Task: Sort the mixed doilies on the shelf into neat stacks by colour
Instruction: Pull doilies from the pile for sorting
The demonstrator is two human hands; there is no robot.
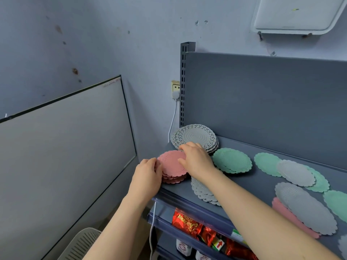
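A pink doily stack [171,166] sits at the left front corner of the grey shelf [262,182]. My left hand [147,175] presses against its left edge. My right hand [195,158] rests on its right side, fingers curled over the top doily. Behind it lies a lacy grey stack [195,136]. Under my right forearm sits another grey stack [203,192]. A green stack [231,160] lies to the right. Further right, loose green [266,163], grey [294,172] and pink [293,218] doilies overlap in a mix.
The shelf's grey back panel [262,94] rises behind the doilies. A white cable [173,117] hangs from a wall socket at the left. Red snack packets [189,224] fill the shelf below. A large white board [62,147] leans at the left.
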